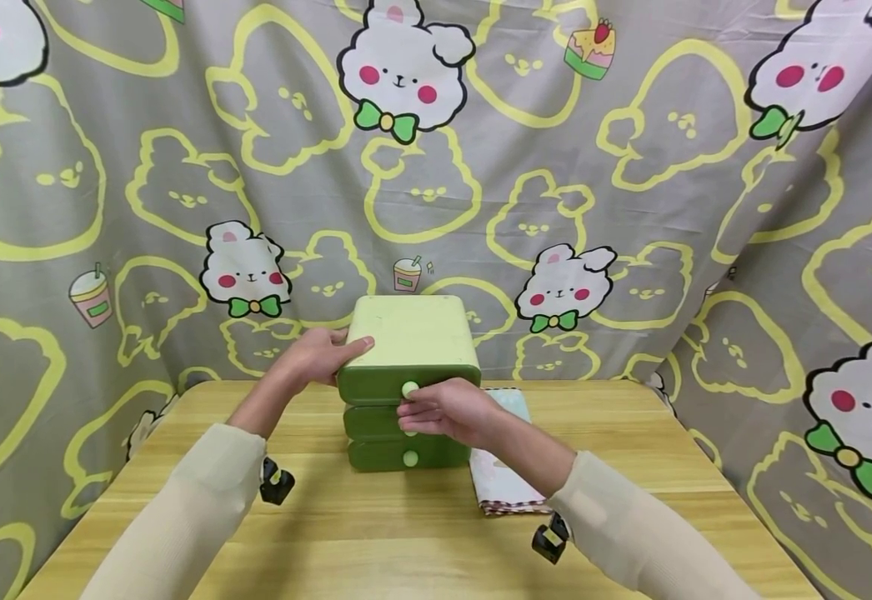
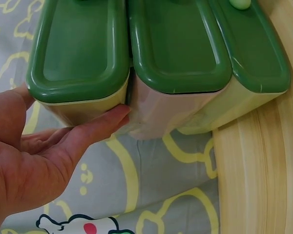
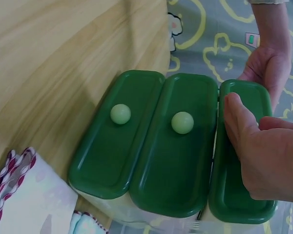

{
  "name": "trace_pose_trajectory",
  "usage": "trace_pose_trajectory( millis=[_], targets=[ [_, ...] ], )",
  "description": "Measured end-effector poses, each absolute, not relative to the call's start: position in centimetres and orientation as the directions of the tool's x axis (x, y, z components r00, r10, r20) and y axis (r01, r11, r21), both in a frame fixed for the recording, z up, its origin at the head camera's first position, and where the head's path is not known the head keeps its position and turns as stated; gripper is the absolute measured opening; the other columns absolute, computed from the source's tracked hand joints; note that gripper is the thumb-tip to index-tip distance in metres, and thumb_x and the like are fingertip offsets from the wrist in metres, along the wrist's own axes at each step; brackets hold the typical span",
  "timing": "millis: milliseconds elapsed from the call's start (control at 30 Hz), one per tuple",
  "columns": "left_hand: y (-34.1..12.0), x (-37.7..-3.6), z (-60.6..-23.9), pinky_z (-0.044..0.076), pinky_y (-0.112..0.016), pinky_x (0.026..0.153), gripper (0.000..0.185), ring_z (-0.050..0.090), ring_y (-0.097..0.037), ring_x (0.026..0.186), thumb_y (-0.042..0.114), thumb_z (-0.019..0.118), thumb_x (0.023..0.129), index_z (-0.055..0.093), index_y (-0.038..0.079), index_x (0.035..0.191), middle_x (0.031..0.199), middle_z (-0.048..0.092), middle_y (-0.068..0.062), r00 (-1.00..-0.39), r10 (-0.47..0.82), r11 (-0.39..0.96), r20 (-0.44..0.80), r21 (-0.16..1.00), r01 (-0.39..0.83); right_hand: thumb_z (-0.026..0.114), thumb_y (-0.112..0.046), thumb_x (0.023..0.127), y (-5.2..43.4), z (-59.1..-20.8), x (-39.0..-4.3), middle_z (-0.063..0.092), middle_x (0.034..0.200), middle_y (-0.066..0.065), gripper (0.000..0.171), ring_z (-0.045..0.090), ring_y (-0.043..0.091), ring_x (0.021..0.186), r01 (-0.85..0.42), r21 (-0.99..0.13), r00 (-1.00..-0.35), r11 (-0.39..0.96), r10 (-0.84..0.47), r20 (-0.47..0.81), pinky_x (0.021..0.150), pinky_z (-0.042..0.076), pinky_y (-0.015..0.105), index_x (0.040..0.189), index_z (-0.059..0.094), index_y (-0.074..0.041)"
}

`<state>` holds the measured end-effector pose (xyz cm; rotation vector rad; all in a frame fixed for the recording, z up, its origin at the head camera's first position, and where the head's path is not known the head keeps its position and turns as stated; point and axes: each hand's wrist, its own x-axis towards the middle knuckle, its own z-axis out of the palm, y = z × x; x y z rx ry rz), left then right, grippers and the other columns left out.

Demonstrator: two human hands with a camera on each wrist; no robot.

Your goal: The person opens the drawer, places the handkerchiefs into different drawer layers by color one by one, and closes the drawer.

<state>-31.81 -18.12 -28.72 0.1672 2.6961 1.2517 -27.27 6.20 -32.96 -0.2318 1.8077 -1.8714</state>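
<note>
A small drawer cabinet (image 1: 413, 325) with a pale yellow top and three green drawer fronts stands on the table. My left hand (image 1: 319, 357) holds its upper left side, thumb on the top; in the left wrist view, fingers of that hand (image 2: 53, 151) lie along the side beneath the top drawer (image 2: 83, 48). At the top drawer's round pale-green knob (image 1: 409, 389), my right hand (image 1: 454, 410) pinches with thumb and finger, the other fingers stretched out below. The right wrist view shows this hand (image 3: 268, 156) hiding that knob, while the two lower knobs (image 3: 182, 123) stay visible.
A folded cloth (image 1: 507, 483) with a checked edge lies on the wooden table (image 1: 376, 542) right beside the cabinet. Behind and at both sides hangs a grey curtain (image 1: 436, 217) printed with rabbits.
</note>
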Motion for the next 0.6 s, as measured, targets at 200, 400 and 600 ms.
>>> trace_pose_trajectory(
  millis=[200, 400, 600],
  targets=[
    [-18.2, -31.8, -28.7, 0.060, -0.036, 0.077, 0.071, 0.067, -0.016, 0.075, 0.051, 0.058, 0.101, 0.047, 0.000, 0.150, 0.085, 0.071, -0.007, -0.981, 0.169, 0.645, -0.097, 0.763, 0.036, 0.052, -0.006, 0.103, 7.0, -34.4, -27.1, 0.065, 0.121, 0.031, 0.033, 0.069, 0.037, 0.112, 0.215, -0.971, -0.842, 0.108, -0.483, -0.240, 0.095, 0.057, 0.037, 0.124, 0.059, 0.018],
    [-18.3, -31.9, -28.8, 0.059, -0.034, 0.075, 0.068, 0.066, -0.015, 0.074, 0.051, 0.057, 0.101, 0.053, -0.001, 0.145, 0.081, 0.070, -0.005, -0.982, 0.168, 0.651, -0.091, 0.758, 0.041, 0.051, -0.010, 0.103, 7.5, -36.2, -26.8, 0.069, 0.106, 0.025, 0.035, 0.073, 0.026, 0.091, 0.217, -0.961, -0.819, 0.169, -0.504, -0.274, 0.093, 0.058, 0.043, 0.122, 0.059, 0.019],
    [-18.1, -31.8, -28.7, 0.060, -0.038, 0.077, 0.066, 0.066, -0.015, 0.070, 0.050, 0.057, 0.101, 0.056, -0.002, 0.142, 0.078, 0.069, -0.004, -0.982, 0.170, 0.651, -0.080, 0.757, 0.051, 0.051, -0.021, 0.107, 6.6, -37.9, -26.4, 0.066, 0.115, 0.032, 0.045, 0.073, 0.024, 0.090, 0.246, -0.960, -0.839, 0.136, -0.467, -0.281, 0.092, 0.059, 0.041, 0.123, 0.056, 0.020]
  ],
)
